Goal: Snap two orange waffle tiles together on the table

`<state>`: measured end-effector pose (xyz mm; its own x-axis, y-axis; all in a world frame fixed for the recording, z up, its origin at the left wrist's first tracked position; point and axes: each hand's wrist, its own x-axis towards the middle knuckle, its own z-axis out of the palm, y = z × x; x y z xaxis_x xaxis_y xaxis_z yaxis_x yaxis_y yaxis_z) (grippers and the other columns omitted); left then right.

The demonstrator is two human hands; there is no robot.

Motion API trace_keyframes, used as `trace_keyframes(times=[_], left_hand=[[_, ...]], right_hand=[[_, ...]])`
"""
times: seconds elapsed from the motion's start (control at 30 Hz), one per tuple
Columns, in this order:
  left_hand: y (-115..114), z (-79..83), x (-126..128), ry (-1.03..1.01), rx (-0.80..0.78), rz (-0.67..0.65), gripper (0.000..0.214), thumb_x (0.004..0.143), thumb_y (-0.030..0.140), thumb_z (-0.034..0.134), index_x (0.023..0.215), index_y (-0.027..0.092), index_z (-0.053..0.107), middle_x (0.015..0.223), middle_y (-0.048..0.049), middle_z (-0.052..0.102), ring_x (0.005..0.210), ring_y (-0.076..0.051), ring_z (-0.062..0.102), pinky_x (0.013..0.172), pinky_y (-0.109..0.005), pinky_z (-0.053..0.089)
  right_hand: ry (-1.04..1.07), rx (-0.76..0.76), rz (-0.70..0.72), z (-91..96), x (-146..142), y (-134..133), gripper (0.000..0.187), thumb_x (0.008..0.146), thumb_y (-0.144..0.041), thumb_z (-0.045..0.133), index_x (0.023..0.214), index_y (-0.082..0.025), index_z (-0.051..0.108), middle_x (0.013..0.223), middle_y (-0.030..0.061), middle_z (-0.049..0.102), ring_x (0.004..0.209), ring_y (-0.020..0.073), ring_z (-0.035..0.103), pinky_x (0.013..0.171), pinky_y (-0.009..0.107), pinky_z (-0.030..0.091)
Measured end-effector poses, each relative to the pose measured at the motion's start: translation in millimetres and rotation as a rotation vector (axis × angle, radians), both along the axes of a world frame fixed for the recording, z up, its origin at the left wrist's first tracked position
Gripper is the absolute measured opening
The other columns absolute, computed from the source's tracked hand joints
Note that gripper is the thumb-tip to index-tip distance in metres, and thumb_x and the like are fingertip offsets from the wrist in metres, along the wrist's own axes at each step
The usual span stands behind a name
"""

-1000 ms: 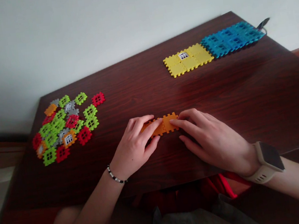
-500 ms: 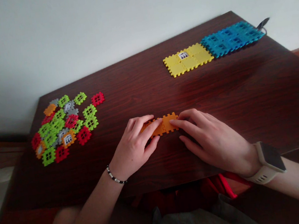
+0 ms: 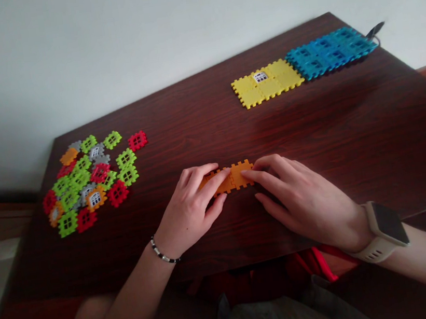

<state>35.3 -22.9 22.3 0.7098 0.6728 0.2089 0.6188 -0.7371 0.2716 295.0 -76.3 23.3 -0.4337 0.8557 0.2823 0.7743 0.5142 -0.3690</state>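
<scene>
The orange strip [image 3: 236, 177] (both hands [image 3: 189, 204] [image 3: 307, 202] touching it) runs left to right.

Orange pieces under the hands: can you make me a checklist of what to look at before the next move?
1. Orange pieces lying on the table: ok.
2. Left hand touching them: ok, index finger on top.
3. Right hand touching them: ok, at the right end.
4. Teeth pushed fully together: cannot tell, fingers cover part of the join.
5. Left end lined up: cannot tell, the left hand hides it.
6. Loose pieces out of the hands' way: ok, they lie apart, off to the left.
</scene>
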Motion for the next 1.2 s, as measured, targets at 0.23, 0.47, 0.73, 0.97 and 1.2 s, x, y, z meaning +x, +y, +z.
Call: trace_keyframes(times=[0.23,0.47,0.73,0.97,1.2], left_hand=[[0.1,-0.3,-0.1,0.005,-0.007,0.006,0.052,0.105,0.019,0.06,0.156,0.026,0.054,0.147,-0.0115,0.059,0.131,-0.032,0.057,0.116,-0.057,0.053],[0.7,-0.3,-0.3,-0.008,-0.019,0.004,0.053,0.104,0.018,0.061,0.156,0.026,0.054,0.147,-0.0121,0.059,0.132,-0.032,0.057,0.115,-0.057,0.054],[0.2,0.5,-0.7,-0.006,-0.004,-0.003,0.047,0.106,0.019,0.059,0.153,0.022,0.055,0.146,-0.0127,0.059,0.131,-0.031,0.056,0.115,-0.055,0.053],[0.0,-0.6,-1.0,-0.019,-0.007,-0.007,0.048,0.106,0.018,0.059,0.154,0.023,0.055,0.146,-0.0131,0.059,0.131,-0.031,0.056,0.114,-0.057,0.053],[0.8,-0.9,-1.2,-0.026,-0.014,-0.005,0.051,0.105,0.018,0.06,0.155,0.025,0.054,0.147,-0.0121,0.059,0.132,-0.031,0.057,0.115,-0.056,0.053]], right_hand=[[0.007,-0.022,0.0,1.8,0.1,0.0,0.036,0.103,-0.019,0.054,0.138,-0.018,0.062,0.13,0.0163,0.066,0.112,0.0315,0.068,0.094,0.051,0.062],[0.013,-0.026,0.002,0.4,0.5,-0.5,0.037,0.103,-0.019,0.054,0.139,-0.015,0.061,0.131,0.0179,0.064,0.112,0.0323,0.067,0.095,0.052,0.062],[0.014,-0.025,0.002,-0.2,0.8,-0.4,0.038,0.103,-0.019,0.055,0.14,-0.017,0.06,0.132,0.0167,0.064,0.113,0.0315,0.067,0.096,0.052,0.062],[0.022,-0.045,0.001,-0.5,1.2,-0.7,0.039,0.103,-0.019,0.055,0.141,-0.017,0.06,0.133,0.0169,0.063,0.114,0.0315,0.067,0.097,0.053,0.062],[0.025,-0.048,0.002,0.2,1.3,-0.4,0.038,0.102,-0.018,0.055,0.14,-0.017,0.061,0.133,0.0174,0.063,0.115,0.0321,0.067,0.098,0.054,0.062]])
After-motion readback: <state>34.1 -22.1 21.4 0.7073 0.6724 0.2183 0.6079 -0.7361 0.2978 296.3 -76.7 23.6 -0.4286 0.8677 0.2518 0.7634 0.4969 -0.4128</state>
